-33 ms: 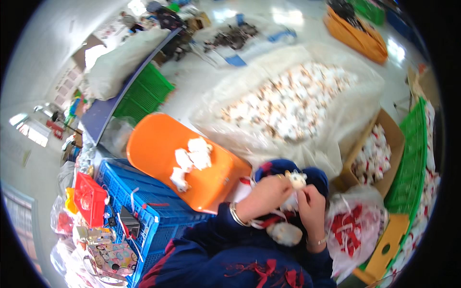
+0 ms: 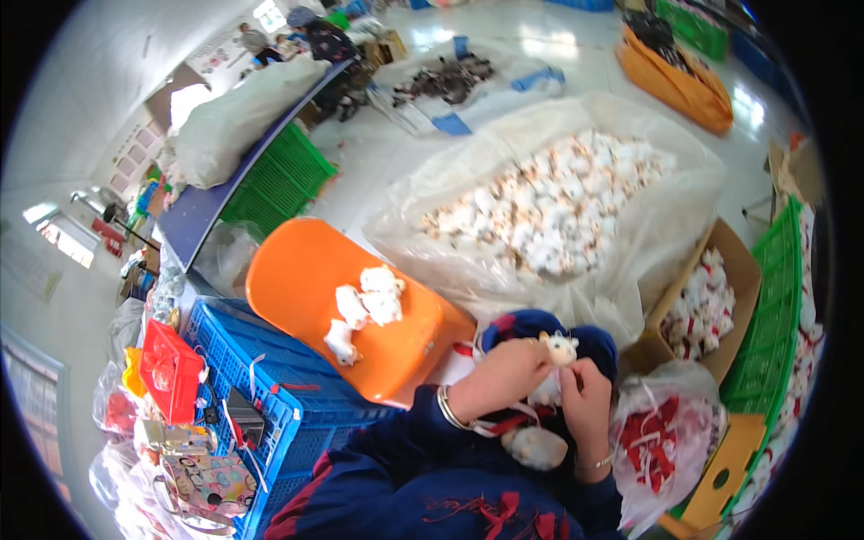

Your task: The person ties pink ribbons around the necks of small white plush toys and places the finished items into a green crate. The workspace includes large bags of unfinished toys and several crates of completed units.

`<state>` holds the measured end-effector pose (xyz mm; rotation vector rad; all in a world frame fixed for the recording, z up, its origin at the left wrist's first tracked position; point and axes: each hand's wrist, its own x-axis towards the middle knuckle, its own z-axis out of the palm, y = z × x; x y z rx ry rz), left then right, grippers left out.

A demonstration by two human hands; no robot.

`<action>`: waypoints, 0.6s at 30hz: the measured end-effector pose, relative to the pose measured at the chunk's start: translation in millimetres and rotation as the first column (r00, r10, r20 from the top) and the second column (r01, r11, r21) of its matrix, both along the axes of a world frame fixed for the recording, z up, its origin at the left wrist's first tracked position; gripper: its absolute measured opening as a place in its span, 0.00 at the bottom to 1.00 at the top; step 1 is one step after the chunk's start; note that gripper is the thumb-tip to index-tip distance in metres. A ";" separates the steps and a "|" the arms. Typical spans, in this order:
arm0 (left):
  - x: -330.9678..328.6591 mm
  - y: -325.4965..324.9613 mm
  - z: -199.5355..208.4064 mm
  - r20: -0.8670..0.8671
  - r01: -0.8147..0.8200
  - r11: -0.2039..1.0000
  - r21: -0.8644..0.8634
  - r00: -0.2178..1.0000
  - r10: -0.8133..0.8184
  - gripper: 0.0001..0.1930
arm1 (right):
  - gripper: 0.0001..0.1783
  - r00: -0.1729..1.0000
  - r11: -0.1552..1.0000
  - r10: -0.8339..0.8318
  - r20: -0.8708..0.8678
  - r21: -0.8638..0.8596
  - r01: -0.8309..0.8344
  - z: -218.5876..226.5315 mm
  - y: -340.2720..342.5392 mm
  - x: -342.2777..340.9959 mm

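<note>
A small white plush toy [image 2: 560, 349] with a little animal head is held up over my lap. My left hand [image 2: 504, 376] is closed beside its head, fingers pinched against it. My right hand [image 2: 585, 407] is closed too, thumb and finger pinching just below the head; what lies between those fingertips is too small to make out. Under my hands, a red and white strip [image 2: 504, 423] lies across my lap. Close by rests another whitish-grey plush piece [image 2: 535, 447]. Red thread and ribbon scraps [image 2: 504, 515] lie on my dark blue clothing.
Several white plush pieces [image 2: 342, 342] lie on an orange chair [image 2: 297, 261], beside blue crates [image 2: 315, 423]. Ahead spreads a plastic sheet [image 2: 405, 216] heaped with plush pieces. On the right are a cardboard box [image 2: 742, 297], a bag of red ribbons [image 2: 648, 441] and a green crate [image 2: 774, 279].
The whole view has shifted slightly, so surroundings sit a little lower. Both hands stay closed at the plush toy, whose head has turned a little.
</note>
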<state>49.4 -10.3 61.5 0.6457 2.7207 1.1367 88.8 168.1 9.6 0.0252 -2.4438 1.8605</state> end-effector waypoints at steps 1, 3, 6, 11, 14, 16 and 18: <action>-2.9 -2.3 -10.1 0.074 0.016 0.998 -0.053 0.997 -0.012 0.11 | 0.08 0.998 1.000 0.009 0.055 -0.029 -0.007 8.6 -2.1 2.1; -0.3 -3.1 -3.5 0.150 -0.011 0.999 -0.042 0.989 0.017 0.09 | 0.08 0.998 0.999 0.025 0.063 -0.030 -0.023 4.4 -2.6 4.6; 3.9 -6.9 -12.9 0.159 -0.064 0.997 0.045 0.986 0.056 0.08 | 0.09 0.998 0.999 0.036 0.048 -0.013 -0.035 7.4 -5.3 5.0; 14.1 -6.6 -20.0 0.349 -0.146 0.945 0.294 0.936 0.037 0.10 | 0.10 0.996 0.999 0.020 0.091 -0.041 -0.016 3.9 -2.4 7.4; 17.9 -4.0 -22.0 0.466 -0.213 0.907 0.363 0.884 0.021 0.11 | 0.10 0.997 1.000 0.010 0.077 -0.029 -0.008 4.2 -2.2 8.6; 17.2 -5.2 -21.8 0.459 -0.184 0.902 0.391 0.888 -0.018 0.11 | 0.10 0.996 0.999 0.001 0.095 -0.052 0.003 -0.9 -1.2 8.1; 16.4 -6.0 -27.4 0.438 -0.165 0.902 0.398 0.899 -0.029 0.11 | 0.11 0.995 0.998 -0.011 0.097 -0.060 0.017 -5.0 -1.6 8.5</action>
